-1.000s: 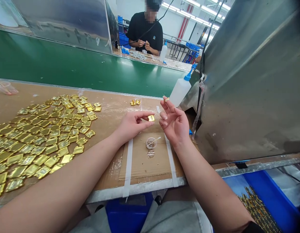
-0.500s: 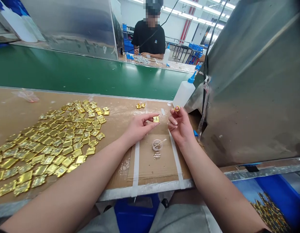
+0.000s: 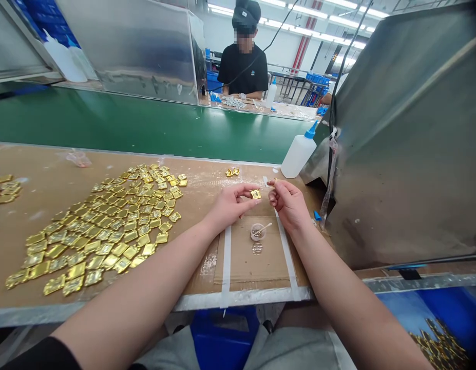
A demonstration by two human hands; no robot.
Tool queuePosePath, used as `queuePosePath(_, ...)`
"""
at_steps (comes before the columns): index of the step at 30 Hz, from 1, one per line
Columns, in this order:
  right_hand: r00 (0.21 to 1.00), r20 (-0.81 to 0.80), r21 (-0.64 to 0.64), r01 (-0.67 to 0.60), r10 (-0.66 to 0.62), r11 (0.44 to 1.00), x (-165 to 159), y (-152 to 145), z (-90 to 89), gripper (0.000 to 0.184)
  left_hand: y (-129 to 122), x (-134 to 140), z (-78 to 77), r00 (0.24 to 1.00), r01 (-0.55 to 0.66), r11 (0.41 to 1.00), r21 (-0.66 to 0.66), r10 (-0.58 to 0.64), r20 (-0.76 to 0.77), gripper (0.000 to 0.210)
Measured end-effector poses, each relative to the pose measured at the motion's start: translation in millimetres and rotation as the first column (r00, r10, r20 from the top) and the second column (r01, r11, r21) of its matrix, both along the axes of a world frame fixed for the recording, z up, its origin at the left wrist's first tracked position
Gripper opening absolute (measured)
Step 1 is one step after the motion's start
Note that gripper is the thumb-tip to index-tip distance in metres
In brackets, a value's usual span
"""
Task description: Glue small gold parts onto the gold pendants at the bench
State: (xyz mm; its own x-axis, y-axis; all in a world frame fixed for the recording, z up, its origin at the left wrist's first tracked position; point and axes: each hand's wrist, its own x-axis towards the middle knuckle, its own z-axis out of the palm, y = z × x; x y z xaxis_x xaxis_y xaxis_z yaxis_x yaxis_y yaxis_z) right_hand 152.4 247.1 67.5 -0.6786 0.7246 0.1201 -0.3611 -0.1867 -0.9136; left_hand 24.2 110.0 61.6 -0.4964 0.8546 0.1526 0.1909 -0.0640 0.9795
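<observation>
Cardboard (image 3: 256, 272) before the hands (image 3: 227, 208) (image 3: 291, 205) leaves room; 1 cup (image 3: 258, 235) and 1 bottle (image 3: 298, 156) obstruct.

Right hand (image 3: 289, 203): has been turned from an open palm to curled fingers; its fingertips have been brought nearer the gold piece (image 3: 255, 194) in the left hand (image 3: 230, 206).
Ring (image 3: 275, 180): earlier shown as a full loop; now mostly hidden.
Co-worker (image 3: 243, 69): hands have been lowered from the chest.
Left edge: a second gold group (image 3: 4, 191) has been brought into view.

Gold piece (image 3: 255, 194) in the left hand (image 3: 230, 206), its markings too small to read
</observation>
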Motion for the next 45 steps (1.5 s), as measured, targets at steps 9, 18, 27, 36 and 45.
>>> queuePosePath(9, 0.998, 0.067, 0.003, -0.002, 0.002, 1.0, 0.4, -2.3, 5.1, 0.03, -0.7, -1.4, 1.7, 1.0, 0.017, 1.0, -0.022, -0.017, -0.006, 0.044)
queuePosePath(18, 0.997, 0.077, 0.125, -0.028, 0.018, 0.992, 1.5, -2.5, 1.9, 0.026, 0.0, -1.1, 1.1, 0.998, 0.042, 0.999, 0.002, -0.042, 0.051, 0.043)
queuePosePath(27, 0.997, 0.048, 0.341, -0.08, 0.068, 0.937, 6.2, -0.4, 2.0, 0.014, -2.3, 1.6, 5.4, 0.975, 0.167, 0.984, 0.068, -0.175, 0.136, 0.047)
queuePosePath(36, 0.974, 0.088, 0.395, -0.228, 0.21, 0.89, 7.1, -0.7, -3.7, 0.011, 2.4, -5.1, -3.9, 0.959, 0.203, 0.968, 0.149, -0.227, 0.169, 0.045)
queuePosePath(45, 0.969, 0.116, 0.384, -0.246, 0.218, 0.89, 7.5, -2.0, -2.6, 0.01, 1.5, -5.8, -0.5, 0.928, 0.26, 0.947, 0.188, -0.299, 0.224, 0.039)
